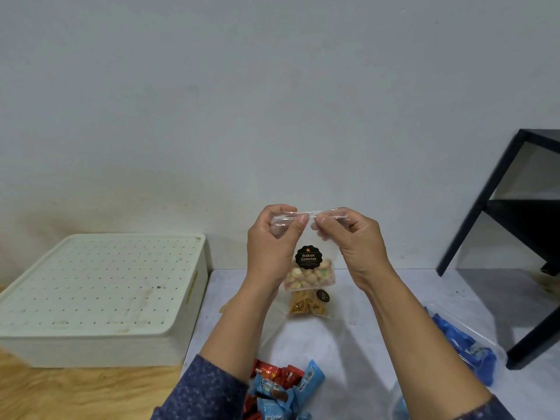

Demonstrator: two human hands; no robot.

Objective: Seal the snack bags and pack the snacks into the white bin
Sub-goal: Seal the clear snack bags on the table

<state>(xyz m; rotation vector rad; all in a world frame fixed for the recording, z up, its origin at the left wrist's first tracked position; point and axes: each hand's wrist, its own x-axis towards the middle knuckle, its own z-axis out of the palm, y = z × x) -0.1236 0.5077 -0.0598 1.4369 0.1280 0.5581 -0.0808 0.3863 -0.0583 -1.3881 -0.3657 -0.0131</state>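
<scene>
Held bag: one clear plastic zip bag (309, 256), held upright in the air above the grey mat (378, 298), in front of the wall.
Bag label: one round black sticker (309, 257) with scalloped edge, reading "Biskuit Gemrose" in light letters.
Bag contents: small round biscuits (307, 277), pale with spots of pink, green and yellow, settled in the lower part; the upper part is clear film.
Bag top: the zip strip runs level between the two hands.
Left hand (272, 247): thumb and fingers pinch the left end of the zip strip; thumb faces the camera.
Right hand (354, 241): thumb and fingers pinch the right part of the zip strip; the two thumb tips are just beside each other near the middle.
Second bag: one clear bag of orange-brown snack sticks (307, 304), lying on the mat directly below the held bag, with a small dark sticker on it.
White bin (97, 298): one, on the floor at the left, touching the mat's edge; its perforated lid is on.
Wrapped snacks, near edge: a pile of red and light-blue packets (278, 389) between the forearms; count cannot be told.
Blue packets (463, 344): several inside one clear bag at the right of the mat; count cannot be told.
Black frame (500, 207): one, at the right.
Sleeves: two, dark blue, speckled.
</scene>
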